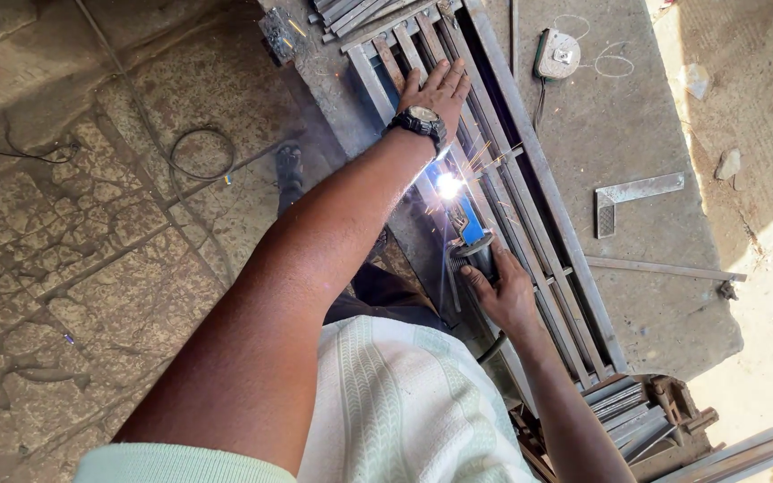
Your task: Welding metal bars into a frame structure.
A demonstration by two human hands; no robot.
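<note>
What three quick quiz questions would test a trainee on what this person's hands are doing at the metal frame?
1. True or false: the left hand lies flat, palm down, on the metal bar frame.
2. What does the right hand grip? A) the steel square B) the welding electrode holder C) the tape measure
3. Fill in: on the left wrist sits a ____.

Key
1. True; its fingers are spread over the bars, holding nothing.
2. B; the welding electrode holder points at the bright arc, with sparks flying. The steel square and tape measure lie untouched on the concrete slab.
3. Wristwatch.
</note>
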